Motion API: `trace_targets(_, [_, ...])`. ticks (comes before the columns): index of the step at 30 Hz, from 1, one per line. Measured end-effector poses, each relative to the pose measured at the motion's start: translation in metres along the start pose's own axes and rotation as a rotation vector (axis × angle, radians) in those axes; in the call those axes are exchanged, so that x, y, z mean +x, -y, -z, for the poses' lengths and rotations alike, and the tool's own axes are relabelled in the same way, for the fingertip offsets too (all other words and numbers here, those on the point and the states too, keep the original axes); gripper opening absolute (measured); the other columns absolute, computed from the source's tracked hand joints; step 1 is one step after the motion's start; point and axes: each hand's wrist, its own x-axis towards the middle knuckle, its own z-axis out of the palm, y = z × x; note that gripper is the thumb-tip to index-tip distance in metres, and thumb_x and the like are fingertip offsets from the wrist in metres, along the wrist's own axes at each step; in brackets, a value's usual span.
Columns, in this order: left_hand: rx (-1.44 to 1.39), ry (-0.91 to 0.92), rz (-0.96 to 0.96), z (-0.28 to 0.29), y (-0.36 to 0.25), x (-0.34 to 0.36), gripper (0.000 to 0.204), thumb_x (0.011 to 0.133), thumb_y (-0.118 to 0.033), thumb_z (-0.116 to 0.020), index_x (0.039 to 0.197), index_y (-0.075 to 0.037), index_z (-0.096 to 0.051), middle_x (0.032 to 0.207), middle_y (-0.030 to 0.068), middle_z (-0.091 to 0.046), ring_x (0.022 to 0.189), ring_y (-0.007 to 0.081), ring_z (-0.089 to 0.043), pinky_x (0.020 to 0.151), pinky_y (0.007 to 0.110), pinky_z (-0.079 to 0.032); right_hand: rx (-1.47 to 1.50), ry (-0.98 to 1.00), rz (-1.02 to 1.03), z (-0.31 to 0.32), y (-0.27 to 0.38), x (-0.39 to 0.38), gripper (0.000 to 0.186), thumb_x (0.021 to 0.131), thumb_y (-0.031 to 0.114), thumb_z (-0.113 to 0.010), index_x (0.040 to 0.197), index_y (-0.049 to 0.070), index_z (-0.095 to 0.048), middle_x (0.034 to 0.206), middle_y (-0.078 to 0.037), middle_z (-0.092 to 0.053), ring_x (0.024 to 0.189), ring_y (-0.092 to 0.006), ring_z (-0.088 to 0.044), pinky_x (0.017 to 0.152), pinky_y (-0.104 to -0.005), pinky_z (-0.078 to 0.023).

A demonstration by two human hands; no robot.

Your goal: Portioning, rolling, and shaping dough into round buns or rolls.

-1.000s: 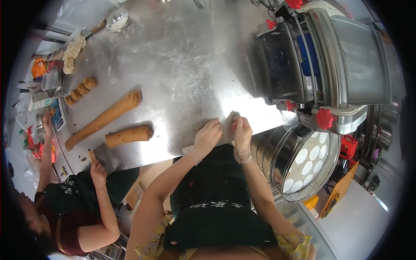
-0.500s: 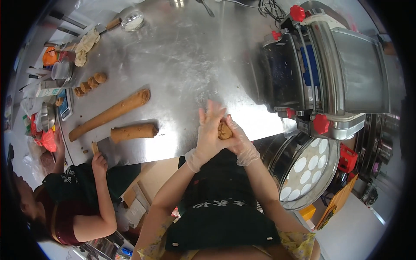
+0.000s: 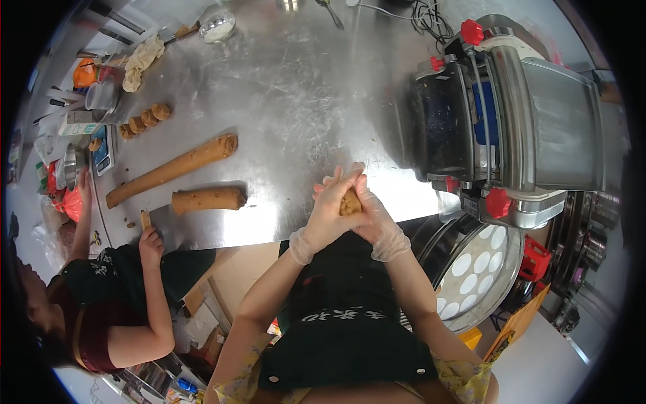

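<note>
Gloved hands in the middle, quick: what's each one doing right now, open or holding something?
Left hand: cupped, holding a brown dough lump.
Right hand: cupped, holding the same lump.

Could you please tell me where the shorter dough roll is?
In the head view, the shorter dough roll lies left of the person's left hand, on the table, between the longer dough roll and the near edge.

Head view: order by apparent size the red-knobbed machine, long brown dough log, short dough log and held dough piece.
1. Red-knobbed machine
2. Long brown dough log
3. Short dough log
4. Held dough piece, visible part only; its full size is hidden.
</note>
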Motion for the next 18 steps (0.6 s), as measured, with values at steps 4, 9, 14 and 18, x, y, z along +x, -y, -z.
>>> trace_targets(4, [-0.542,-0.139,0.269,-0.018,-0.007,-0.004,0.034,0.090,-0.002,-0.067,0.123,-0.001,-0.062,0.133,0.0155,-0.063,0.130,0.0233,-0.054,0.119,0.043,-0.029,0.033,-0.132,0.497,-0.024,-0.026,0.001,0.067,0.105,0.047,-0.045,0.148,-0.002,-0.034,0.150,-0.015,-0.042,0.138,-0.0251,-0.044,0.113,-0.0400,-0.040])
trace_targets(9, [-0.149,-0.151,0.053,-0.014,-0.002,-0.004,0.046,0.091,-0.003,-0.066,0.136,-0.003,-0.058,0.134,0.0197,-0.062,0.132,0.0257,-0.052,0.118,0.043,-0.031,0.015,-0.216,0.309,-0.017,0.002,-0.003,0.060,0.105,0.042,-0.047,0.142,-0.005,-0.043,0.145,-0.016,-0.048,0.134,-0.0258,-0.047,0.113,-0.0383,-0.040])
trace_targets(14, [-0.228,-0.041,0.097,-0.003,-0.005,0.001,0.062,0.086,-0.006,-0.069,0.145,-0.007,-0.051,0.138,0.0196,-0.059,0.135,0.0306,-0.049,0.117,0.043,-0.028,-0.021,-0.021,-0.002,-0.004,0.012,-0.003,0.062,0.103,0.050,-0.049,0.138,-0.001,-0.048,0.137,-0.013,-0.052,0.131,-0.0243,-0.049,0.112,-0.0388,-0.039])
trace_targets(18, [-0.457,-0.179,0.133,-0.024,0.013,-0.005,0.057,0.090,0.002,-0.058,0.145,-0.009,-0.051,0.137,0.0145,-0.060,0.127,0.0222,-0.056,0.110,0.037,-0.042,0.028,-0.252,0.485,-0.035,-0.021,0.004,0.064,0.102,0.051,-0.049,0.141,0.000,-0.046,0.138,-0.014,-0.051,0.131,-0.0242,-0.049,0.112,-0.0396,-0.039])
